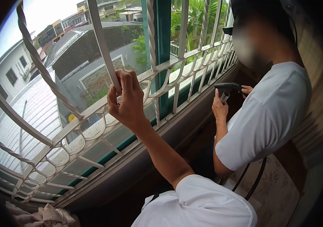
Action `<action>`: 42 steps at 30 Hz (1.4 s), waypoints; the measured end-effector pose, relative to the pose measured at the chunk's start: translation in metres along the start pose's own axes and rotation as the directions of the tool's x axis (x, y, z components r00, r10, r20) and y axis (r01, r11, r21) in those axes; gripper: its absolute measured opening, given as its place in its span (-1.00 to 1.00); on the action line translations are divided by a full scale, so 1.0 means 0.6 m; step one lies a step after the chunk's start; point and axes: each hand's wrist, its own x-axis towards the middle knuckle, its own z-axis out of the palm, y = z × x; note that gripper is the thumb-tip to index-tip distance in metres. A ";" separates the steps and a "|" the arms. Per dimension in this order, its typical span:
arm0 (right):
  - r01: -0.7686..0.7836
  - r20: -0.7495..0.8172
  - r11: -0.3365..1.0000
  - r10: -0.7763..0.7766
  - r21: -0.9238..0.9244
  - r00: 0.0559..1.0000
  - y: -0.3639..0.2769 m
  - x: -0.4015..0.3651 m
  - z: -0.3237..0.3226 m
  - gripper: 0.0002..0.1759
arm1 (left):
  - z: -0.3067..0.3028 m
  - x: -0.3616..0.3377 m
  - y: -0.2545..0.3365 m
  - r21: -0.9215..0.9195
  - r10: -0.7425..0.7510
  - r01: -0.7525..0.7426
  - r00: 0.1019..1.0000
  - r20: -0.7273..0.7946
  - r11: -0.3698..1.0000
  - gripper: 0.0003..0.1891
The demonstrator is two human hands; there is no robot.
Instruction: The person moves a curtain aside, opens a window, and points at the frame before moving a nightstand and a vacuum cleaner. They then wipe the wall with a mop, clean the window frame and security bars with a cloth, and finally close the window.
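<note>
My right hand is raised in front of the window, its fingers and thumb closed round a flat, upright bar of the white window grille. The hand sits near the lower end of that bar, just above the grille's crossrail. Below the crossrail runs a band of curved loops, and twisted bars rise on either side. My white sleeve shows at the bottom. My left hand is out of view.
On the right a person in a white shirt holds a metal tube and a dark curved handle. A patterned board lies below. Bunched cloth is at the lower left. Green window framing stands behind the grille.
</note>
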 end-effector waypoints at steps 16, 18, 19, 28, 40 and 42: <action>0.026 -0.014 1.000 -0.026 -0.003 1.000 0.002 0.001 0.001 -0.54 | 0.051 0.016 -0.031 -0.162 -0.124 0.103 0.984 -0.125 0.981 -0.57; 0.022 -0.011 1.000 -0.022 -0.005 1.000 0.002 0.000 0.001 -0.54 | 0.027 0.015 -0.029 0.072 -0.022 0.023 1.000 -0.014 0.997 -0.56; 0.019 -0.011 1.000 -0.019 -0.007 1.000 0.002 0.000 0.001 -0.54 | 0.026 0.014 -0.027 0.075 -0.020 0.021 1.000 -0.007 0.997 -0.57; 0.012 -0.011 1.000 -0.012 -0.007 1.000 0.004 0.000 0.003 -0.56 | 0.022 0.019 -0.040 0.057 0.009 -0.010 1.000 0.022 0.998 -0.63; -0.116 0.010 0.983 0.119 -0.142 0.993 0.020 -0.012 -0.013 -0.59 | -0.010 0.078 0.004 0.716 0.422 -0.545 0.827 0.372 0.437 -0.72; -0.015 0.021 0.991 0.018 -0.132 1.000 0.044 -0.009 -0.017 -0.69 | -0.068 0.022 0.022 0.646 0.305 -0.486 0.873 0.380 0.588 -0.73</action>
